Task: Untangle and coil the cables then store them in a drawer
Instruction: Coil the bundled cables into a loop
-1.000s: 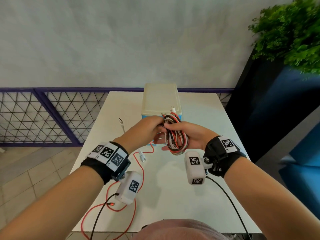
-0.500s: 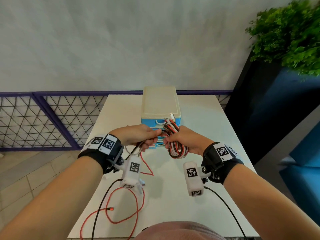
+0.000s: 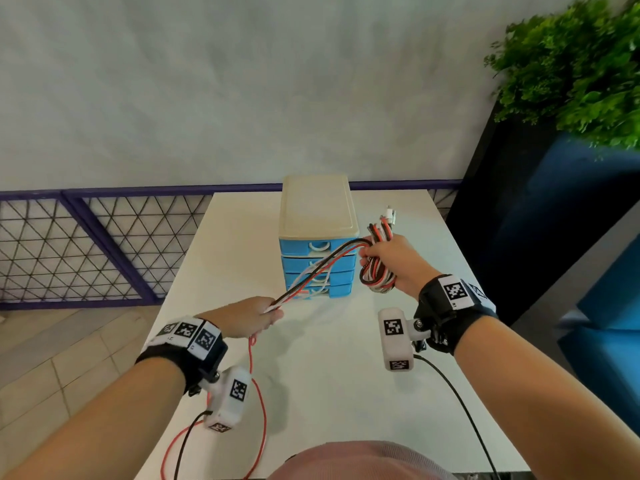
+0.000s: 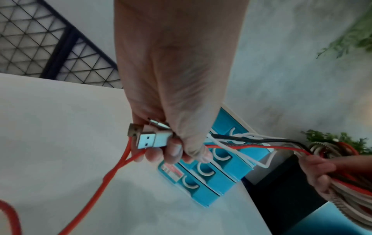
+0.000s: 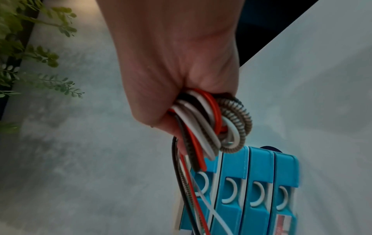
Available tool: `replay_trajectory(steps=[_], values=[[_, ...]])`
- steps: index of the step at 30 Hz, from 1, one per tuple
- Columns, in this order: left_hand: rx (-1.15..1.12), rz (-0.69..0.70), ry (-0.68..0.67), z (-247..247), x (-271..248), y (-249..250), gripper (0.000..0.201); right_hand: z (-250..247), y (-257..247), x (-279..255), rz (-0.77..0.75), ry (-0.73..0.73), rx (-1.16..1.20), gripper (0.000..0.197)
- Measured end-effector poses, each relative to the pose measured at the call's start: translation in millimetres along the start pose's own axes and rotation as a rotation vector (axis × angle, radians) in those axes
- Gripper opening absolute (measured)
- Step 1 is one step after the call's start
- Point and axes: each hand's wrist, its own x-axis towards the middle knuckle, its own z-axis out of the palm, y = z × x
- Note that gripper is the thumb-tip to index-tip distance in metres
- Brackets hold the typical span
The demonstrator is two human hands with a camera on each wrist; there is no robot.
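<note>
White table fills the middle of the head view, running back to a pale wall and a purple mesh railing, with a green plant over a dark blue block at the right. At the table's far end stands a drawer unit: cream top, four blue drawers, all pushed in. In front of it, above the table, the right hand is closed around a coil of red, white, black and braided cables, held just right of the unit, with a plug end sticking up from the loops. From the coil several strands stretch down and left across the drawer fronts to the left hand, which grips their ends; in the left wrist view USB plugs stick out of that fist. A red cable drops from the left hand and loops over the table's near edge.
</note>
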Motion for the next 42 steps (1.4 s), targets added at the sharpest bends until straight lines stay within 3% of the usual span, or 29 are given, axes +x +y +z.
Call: replay_trajectory(steps=[3, 7, 9, 12, 15, 17, 19, 24, 28, 30, 33, 37, 42], values=[[0.142, -0.016, 0.018, -10, -1, -2, 0.021, 4, -2, -6, -0.012, -0.112, -0.086, 0.007], [-0.016, 0.059, 0.118, -22, -7, 23, 0.084, 13, -3, -14, -0.064, -0.307, -0.277, 0.007], [-0.168, 0.167, 0.214, -24, -5, 42, 0.096, 20, -3, -19, -0.091, -0.417, -0.379, 0.010], [-0.344, 0.226, 0.222, -21, 2, 64, 0.072, 29, -2, -25, -0.113, -0.547, -0.448, 0.014], [-0.582, 0.205, -0.048, -8, 8, 67, 0.087, 27, -5, -27, -0.156, -0.565, -0.397, 0.019], [-0.735, 0.161, -0.208, 0, 5, 58, 0.083, 21, -7, -26, -0.172, -0.515, -0.332, 0.020], [-0.848, 0.142, -0.284, 4, 0, 51, 0.073, 13, -6, -23, -0.186, -0.446, -0.265, 0.013], [-1.078, 0.163, -0.340, -1, -10, 56, 0.040, 13, 7, -11, -0.209, -0.257, -0.306, 0.015], [-1.156, 0.184, -0.181, -3, -10, 72, 0.032, 22, 15, -3, -0.217, -0.155, -0.290, 0.015], [-1.158, 0.194, -0.093, 1, -11, 81, 0.033, 26, 15, -4, -0.240, -0.182, -0.218, 0.010], [-1.094, 0.257, 0.008, 8, -14, 99, 0.031, 32, 15, -3, -0.225, -0.208, -0.123, 0.018], [-0.935, 0.332, 0.133, 15, -19, 120, 0.030, 37, 12, -13, -0.118, -0.385, 0.121, 0.042], [-0.507, 0.321, 0.356, 15, -20, 128, 0.027, 41, 11, -23, 0.044, -0.578, 0.269, 0.070]])
